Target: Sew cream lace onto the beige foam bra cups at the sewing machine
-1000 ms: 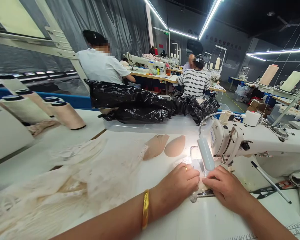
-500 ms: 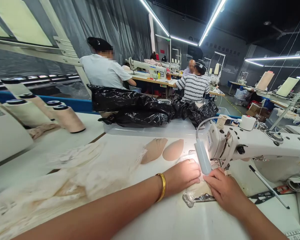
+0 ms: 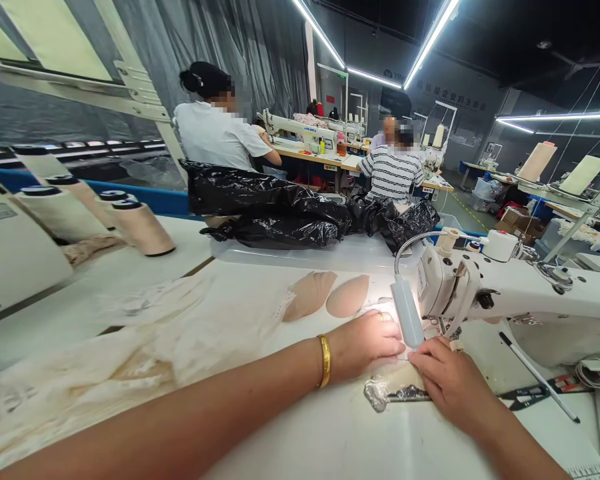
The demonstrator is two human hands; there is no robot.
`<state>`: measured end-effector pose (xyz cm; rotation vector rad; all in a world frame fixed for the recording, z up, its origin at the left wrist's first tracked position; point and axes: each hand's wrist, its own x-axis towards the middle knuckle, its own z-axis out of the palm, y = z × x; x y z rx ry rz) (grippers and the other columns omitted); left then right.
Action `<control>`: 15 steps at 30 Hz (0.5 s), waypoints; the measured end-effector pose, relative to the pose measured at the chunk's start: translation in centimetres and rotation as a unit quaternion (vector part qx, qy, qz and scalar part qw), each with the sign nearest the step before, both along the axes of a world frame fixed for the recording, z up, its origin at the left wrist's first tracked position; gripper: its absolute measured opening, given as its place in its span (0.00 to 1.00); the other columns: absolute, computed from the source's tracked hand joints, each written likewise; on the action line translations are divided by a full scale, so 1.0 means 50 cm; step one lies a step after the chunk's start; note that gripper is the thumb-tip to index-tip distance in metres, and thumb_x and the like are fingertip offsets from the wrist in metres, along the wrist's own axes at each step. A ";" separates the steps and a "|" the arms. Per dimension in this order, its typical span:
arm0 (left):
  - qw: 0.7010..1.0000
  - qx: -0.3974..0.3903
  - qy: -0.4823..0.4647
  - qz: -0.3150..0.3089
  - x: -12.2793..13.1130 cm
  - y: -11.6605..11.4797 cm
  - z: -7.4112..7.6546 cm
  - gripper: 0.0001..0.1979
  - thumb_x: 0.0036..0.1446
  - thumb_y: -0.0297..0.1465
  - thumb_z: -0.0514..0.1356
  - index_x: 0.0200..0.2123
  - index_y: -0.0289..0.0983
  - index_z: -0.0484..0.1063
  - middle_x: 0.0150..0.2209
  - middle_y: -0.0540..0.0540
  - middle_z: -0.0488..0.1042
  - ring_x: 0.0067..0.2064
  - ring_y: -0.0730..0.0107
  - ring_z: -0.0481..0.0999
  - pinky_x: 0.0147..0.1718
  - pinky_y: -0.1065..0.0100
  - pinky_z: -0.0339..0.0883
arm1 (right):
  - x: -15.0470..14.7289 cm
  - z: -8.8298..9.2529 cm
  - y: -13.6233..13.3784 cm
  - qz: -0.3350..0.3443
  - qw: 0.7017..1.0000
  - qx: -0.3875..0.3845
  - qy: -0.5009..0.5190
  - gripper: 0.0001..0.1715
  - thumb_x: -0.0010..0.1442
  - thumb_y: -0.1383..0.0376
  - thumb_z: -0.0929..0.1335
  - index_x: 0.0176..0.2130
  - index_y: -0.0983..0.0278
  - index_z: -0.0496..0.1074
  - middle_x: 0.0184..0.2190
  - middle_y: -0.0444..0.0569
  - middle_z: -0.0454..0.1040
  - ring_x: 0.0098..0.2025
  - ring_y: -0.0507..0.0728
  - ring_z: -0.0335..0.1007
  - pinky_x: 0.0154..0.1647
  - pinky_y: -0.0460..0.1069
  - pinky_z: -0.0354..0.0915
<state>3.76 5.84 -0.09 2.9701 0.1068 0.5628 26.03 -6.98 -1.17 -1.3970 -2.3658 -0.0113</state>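
Observation:
My left hand (image 3: 375, 343), below a gold bracelet, presses its closed, bent fingers on a small piece of pale fabric (image 3: 389, 361) beside the needle area. Across from it, my right hand (image 3: 445, 370) pinches the edge of the same fabric with thumb and fingers together. Most of the fabric is hidden under my hands and the lamp. A white sewing machine (image 3: 535, 283) stands to the right, and its grey lamp (image 3: 407, 313) shines between my hands. Two beige cup-shaped pieces (image 3: 347, 296) lie beyond my left hand.
Cream lace fabric (image 3: 145, 367) is heaped at the left. Thread cones (image 3: 143, 227) stand behind it. A black plastic bag (image 3: 280, 207) lies beyond the table. Thread snips (image 3: 527, 397) and a white stick (image 3: 540, 377) rest at right. A co-worker (image 3: 215, 130) sits ahead.
My left hand has shifted slightly right toward my right hand, at the fabric. The right hand stays nearly in place. The view has tilted slightly, and the co-worker at left has raised a hand.

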 end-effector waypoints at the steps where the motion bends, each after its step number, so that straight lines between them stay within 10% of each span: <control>1: 1.000 0.001 0.005 0.004 0.000 0.003 -0.001 0.10 0.70 0.29 0.54 0.45 0.40 0.76 0.44 0.43 0.79 0.47 0.58 0.74 0.52 0.58 0.65 | -0.001 0.000 0.000 -0.001 1.000 -0.001 0.003 0.21 0.64 0.77 0.61 0.50 0.59 0.71 0.38 0.49 0.73 0.37 0.59 0.67 0.32 0.50 0.63; 15: 0.990 -0.048 -0.017 0.132 0.032 -0.003 0.025 0.06 0.64 0.25 0.58 0.34 0.38 0.72 0.35 0.43 0.76 0.40 0.58 0.74 0.45 0.59 0.67 | -0.005 -0.010 0.002 -0.014 0.995 0.007 0.103 0.16 0.70 0.71 0.59 0.48 0.60 0.73 0.39 0.52 0.75 0.41 0.61 0.70 0.38 0.53 0.64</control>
